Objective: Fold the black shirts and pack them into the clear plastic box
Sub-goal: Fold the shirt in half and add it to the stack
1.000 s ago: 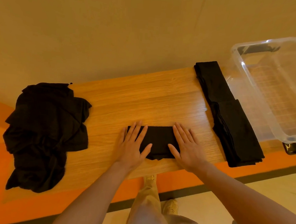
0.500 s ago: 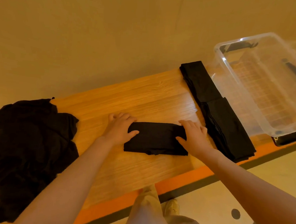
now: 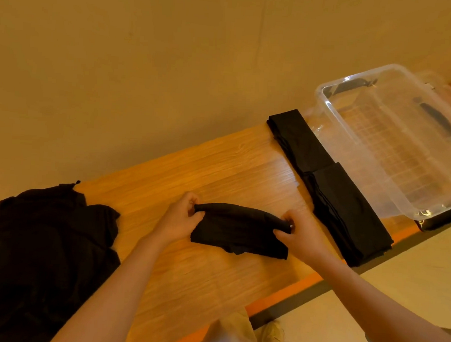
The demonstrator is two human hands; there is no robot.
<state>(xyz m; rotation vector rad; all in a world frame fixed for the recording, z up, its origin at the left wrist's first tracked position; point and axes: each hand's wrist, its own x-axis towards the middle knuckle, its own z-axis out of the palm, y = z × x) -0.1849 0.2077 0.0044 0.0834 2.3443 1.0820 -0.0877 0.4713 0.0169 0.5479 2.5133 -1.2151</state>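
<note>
Midway through packing: left hand (image 3: 180,218) and right hand (image 3: 298,232), each grip pinched on an end of a folded black shirt (image 3: 239,232), now lifting off the desk (image 3: 227,168) where pressed flat a second ago, folded stack (image 3: 331,190) beside empty clear plastic box (image 3: 389,144), unfolded heap (image 3: 42,252) waiting.

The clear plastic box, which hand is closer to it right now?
Right. The right hand pinches the folded shirt's end on the side toward the clear plastic box; the left hand grips the far end.
</note>
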